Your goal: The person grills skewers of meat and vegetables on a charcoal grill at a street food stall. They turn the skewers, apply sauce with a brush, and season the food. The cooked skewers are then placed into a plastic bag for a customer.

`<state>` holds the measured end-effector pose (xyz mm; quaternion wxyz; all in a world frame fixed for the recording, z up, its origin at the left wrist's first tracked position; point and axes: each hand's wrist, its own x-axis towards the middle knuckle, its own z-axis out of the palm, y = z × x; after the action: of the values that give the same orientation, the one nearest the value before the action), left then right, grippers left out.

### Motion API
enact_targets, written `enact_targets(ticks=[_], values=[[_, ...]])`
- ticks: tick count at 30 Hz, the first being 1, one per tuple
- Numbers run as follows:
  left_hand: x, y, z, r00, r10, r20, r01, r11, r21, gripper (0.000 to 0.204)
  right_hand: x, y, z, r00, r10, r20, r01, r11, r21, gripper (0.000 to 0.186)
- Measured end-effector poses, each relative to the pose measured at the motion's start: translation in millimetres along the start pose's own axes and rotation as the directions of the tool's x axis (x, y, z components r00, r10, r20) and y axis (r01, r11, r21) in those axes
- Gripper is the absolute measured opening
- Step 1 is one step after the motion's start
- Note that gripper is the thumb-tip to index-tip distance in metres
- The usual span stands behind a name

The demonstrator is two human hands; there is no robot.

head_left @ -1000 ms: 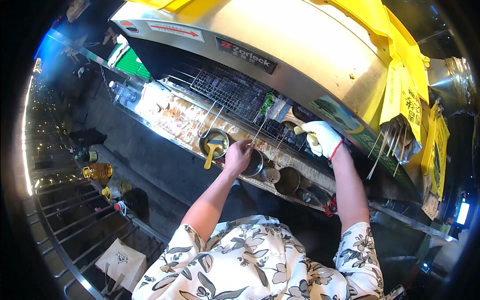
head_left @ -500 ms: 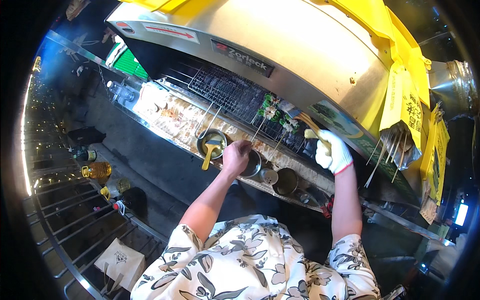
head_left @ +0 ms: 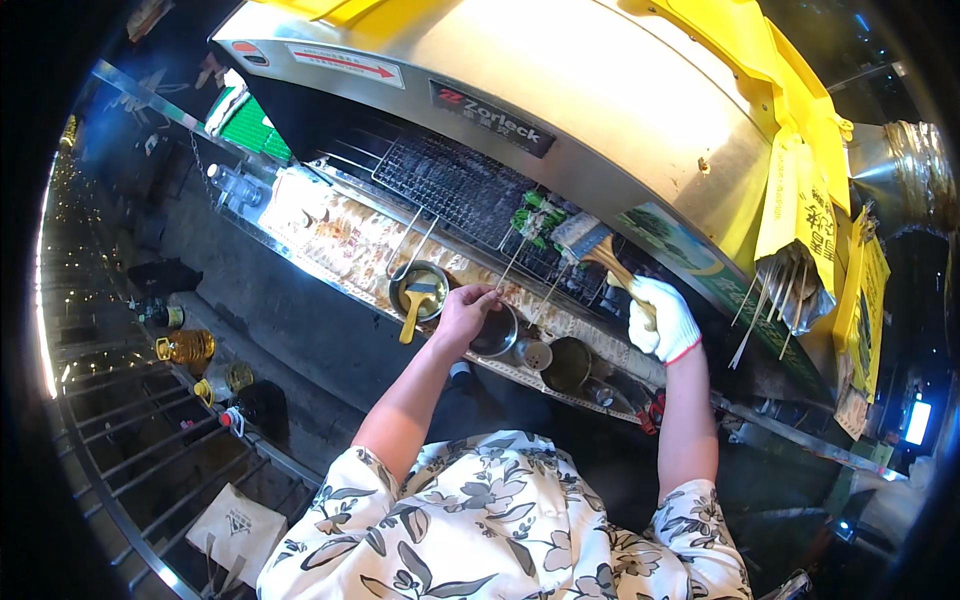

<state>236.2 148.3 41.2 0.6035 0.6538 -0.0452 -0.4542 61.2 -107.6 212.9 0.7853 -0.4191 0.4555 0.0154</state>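
Observation:
In my bare left hand (head_left: 467, 314), the fingertips pinch the lower end of a thin skewer (head_left: 512, 262). Green leafy pieces (head_left: 538, 217) on its far end lie over the grill grate (head_left: 448, 190). My right hand (head_left: 662, 320), in a white glove, is closed round the wooden handle of a basting brush (head_left: 600, 248). The pale bristles cover the food end of a second skewer (head_left: 548, 298), so I cannot tell whether they touch it. Below my left hand, a small metal pot (head_left: 441, 272) holds another brush (head_left: 411, 318) with a yellow handle.
A metal cup (head_left: 500, 335), a shaker (head_left: 535, 354) and a darker container (head_left: 568, 365) stand along the front ledge. The steel hood (head_left: 600, 100) hangs over the grill. Bundled skewers in a yellow bag (head_left: 800, 220) hang at right. Bottles (head_left: 186, 347) stand at lower left.
The brush has swung so its broad bristles face me over the second skewer. My gloved hand has drawn slightly nearer. My left hand still pinches the skewer.

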Motion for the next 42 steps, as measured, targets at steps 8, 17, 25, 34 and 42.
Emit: enact_targets(ticks=[8, 17, 25, 34, 42], values=[[7.9, -18.9, -5.2, 0.997, 0.037, -0.064, -0.032, 0.996, 0.079, 0.022, 49.3, -11.6, 45.1, 0.993, 0.105, 0.047, -0.085, 0.944, -0.32, 0.023], [-15.3, 2.5, -2.7, 0.914, 0.324, -0.243, -0.195, 0.878, 0.437, 0.029, 62.4, -12.8, 5.9, 0.992, 0.108, 0.058, -0.118, 0.973, 0.196, 0.037], [-37.9, -2.2, 46.2, 0.924, 0.382, 0.002, -0.319, 0.766, 0.558, 0.029, -11.3, 5.6, -35.5, 0.998, 0.017, -0.069, -0.009, 0.994, 0.112, 0.021], [-18.0, -14.7, 74.7, 0.896, 0.443, 0.021, -0.353, 0.685, 0.637, 0.018, 20.2, -3.5, -21.6, 0.997, 0.074, -0.026, -0.078, 0.933, -0.352, 0.016], [-17.9, -13.7, 75.0, 0.888, 0.46, 0.002, -0.346, 0.665, 0.662, 0.014, 27.7, -23.6, -20.6, 0.991, 0.071, -0.109, -0.078, 0.995, -0.064, 0.02]])
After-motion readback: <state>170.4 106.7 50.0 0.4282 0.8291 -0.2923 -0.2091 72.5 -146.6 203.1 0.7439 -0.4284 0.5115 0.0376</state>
